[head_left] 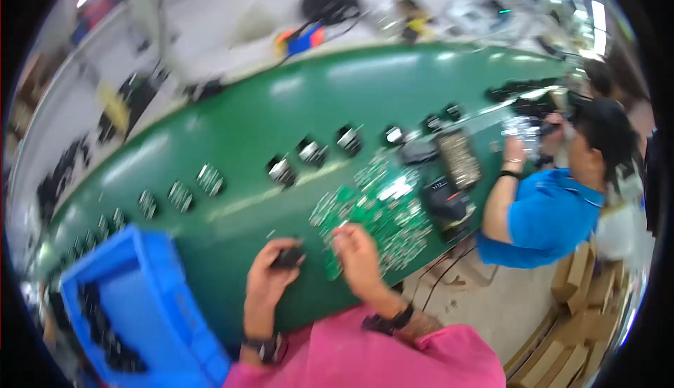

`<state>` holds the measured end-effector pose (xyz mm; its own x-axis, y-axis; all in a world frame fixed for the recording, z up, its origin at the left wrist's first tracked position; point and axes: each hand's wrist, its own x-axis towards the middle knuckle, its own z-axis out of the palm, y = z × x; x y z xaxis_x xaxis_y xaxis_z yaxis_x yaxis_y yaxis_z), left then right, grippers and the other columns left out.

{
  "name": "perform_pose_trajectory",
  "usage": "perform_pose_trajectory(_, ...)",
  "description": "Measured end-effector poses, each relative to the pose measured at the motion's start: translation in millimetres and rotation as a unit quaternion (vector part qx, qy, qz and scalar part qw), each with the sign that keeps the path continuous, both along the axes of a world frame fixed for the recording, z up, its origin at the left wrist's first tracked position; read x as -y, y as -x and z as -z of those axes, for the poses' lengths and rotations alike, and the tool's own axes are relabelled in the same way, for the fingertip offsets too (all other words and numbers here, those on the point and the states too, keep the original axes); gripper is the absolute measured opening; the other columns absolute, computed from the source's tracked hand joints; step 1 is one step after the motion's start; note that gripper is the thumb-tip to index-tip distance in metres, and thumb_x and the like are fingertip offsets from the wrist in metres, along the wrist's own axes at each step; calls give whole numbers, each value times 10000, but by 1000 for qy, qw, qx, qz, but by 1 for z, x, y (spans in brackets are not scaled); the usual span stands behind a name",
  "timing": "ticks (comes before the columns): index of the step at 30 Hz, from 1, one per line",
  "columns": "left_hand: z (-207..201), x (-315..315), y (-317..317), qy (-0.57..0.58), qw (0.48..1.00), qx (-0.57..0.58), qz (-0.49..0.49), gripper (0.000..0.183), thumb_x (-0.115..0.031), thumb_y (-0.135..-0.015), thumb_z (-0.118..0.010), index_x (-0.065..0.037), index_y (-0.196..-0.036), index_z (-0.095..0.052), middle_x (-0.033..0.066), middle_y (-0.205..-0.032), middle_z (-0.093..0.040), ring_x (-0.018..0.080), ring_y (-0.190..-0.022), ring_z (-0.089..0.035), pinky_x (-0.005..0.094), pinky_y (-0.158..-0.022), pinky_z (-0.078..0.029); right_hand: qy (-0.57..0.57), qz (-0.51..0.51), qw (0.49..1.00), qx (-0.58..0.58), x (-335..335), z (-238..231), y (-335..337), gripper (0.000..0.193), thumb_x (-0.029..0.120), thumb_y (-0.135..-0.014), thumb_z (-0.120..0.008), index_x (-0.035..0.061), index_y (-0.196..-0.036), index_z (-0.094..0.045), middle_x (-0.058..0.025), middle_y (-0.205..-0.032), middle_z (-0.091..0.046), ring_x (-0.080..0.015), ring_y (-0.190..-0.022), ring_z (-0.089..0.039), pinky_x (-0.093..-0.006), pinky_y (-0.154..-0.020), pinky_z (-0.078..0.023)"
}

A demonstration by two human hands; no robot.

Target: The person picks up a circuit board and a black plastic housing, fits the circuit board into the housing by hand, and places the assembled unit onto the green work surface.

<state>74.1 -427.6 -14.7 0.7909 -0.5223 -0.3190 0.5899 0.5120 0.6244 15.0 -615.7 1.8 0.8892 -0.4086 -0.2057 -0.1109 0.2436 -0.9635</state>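
Observation:
My left hand [267, 276] is closed around a small black casing [286, 258], held just above the green bench near its front edge. My right hand [359, 258] is at the left side of a heap of green circuit boards [386, 212]. Its thumb and forefinger are pinched together, and a small pale spot shows at their tips. Blur hides what the fingers hold, if anything.
A blue crate [158, 269] with black parts in it stands at the left. Black units [310, 151] and circuit boards [180, 196] line the green bench [246, 132]. Right of the heap are a tray [458, 158] and a black device [446, 198]; a co-worker in blue [551, 212] sits beyond.

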Motion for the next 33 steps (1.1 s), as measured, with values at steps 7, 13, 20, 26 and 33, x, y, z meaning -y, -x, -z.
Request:
perform_pose_trajectory(7,-1,10,7,-93,995,6,-27,276,-228,-971,-532,19,-1031,-641,149,-1155,-615,172,-881,-639,238,-545,-458,106,-67,992,3,1,12,7,166,81,-951,-576,12,-1101,-566,-52,-825,-590,-125,-711,-588,-263,-625,-496)
perform_pose_trajectory(13,3,-13,12,-129,988,47,-68,268,-224,-986,-532,-8,-1094,-648,64,-1031,-648,185,-947,-677,253,-600,-503,522,-251,812,68,-15,0,27,503,283,-790,-776,39,-1187,-587,-114,-978,-559,-241,-779,-575,-321,-624,-478)
perform_pose_trajectory(20,0,-24,13,-148,986,20,-80,276,-236,-987,-523,4,-1063,-637,123,-1133,-615,299,-1021,-679,301,-644,-581,615,-381,674,148,-29,17,58,650,369,-688,-778,70,-1235,-597,-97,-1208,-532,-302,-1077,-479,-423,-830,-416)
perform_pose_trajectory(26,-4,-15,22,-120,992,-3,-36,291,-248,-982,-531,14,-1046,-642,131,-1108,-613,303,-1017,-681,314,-611,-591,590,-378,649,296,5,36,74,332,175,-750,-722,60,-1059,-678,-78,-1099,-626,-260,-933,-565,-363,-694,-454)
perform_pose_trajectory(33,-28,5,28,-182,960,132,167,305,-250,-962,-555,27,-954,-683,111,-1003,-619,204,-860,-668,274,-560,-563,514,-75,836,178,39,20,56,202,-8,-809,-682,8,-1010,-684,-102,-830,-694,-225,-671,-618,-311,-586,-483)
